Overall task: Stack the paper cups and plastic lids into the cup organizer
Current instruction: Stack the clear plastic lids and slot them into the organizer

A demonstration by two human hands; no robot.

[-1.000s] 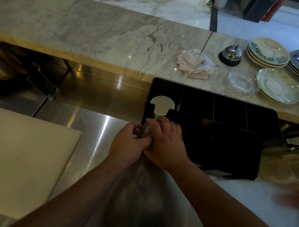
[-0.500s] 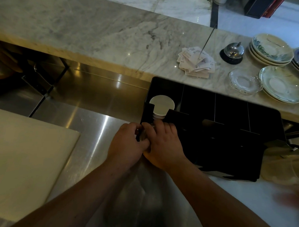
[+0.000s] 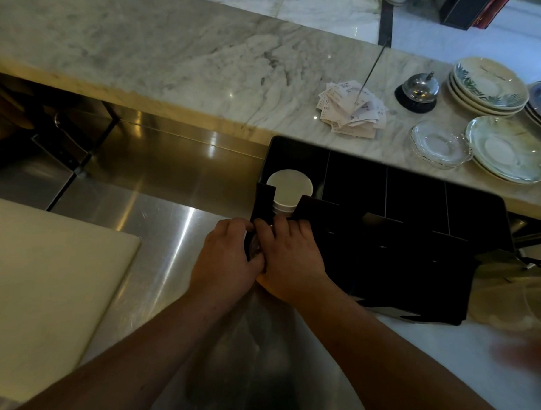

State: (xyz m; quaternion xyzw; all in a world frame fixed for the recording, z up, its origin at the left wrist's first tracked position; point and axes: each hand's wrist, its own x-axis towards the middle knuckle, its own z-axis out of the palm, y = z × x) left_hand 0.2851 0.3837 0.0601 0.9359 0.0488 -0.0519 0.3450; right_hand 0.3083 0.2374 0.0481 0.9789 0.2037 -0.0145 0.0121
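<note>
A black cup organizer with several compartments stands on the steel counter. Its back-left compartment holds a stack of white paper cups, bottoms up. My left hand and my right hand are pressed together at the organizer's front-left slot, both closed on a stack of clear plastic lids that is mostly hidden between them. A clear plastic sleeve trails from the hands back between my forearms.
A white cutting board lies at the left. On the marble ledge behind are receipts on a spike, a service bell and stacked saucers. Clear plastic pieces lie right of the organizer.
Both hands have edged forward to the organizer's front-left slot, and the clear stack between them shows less than before.
</note>
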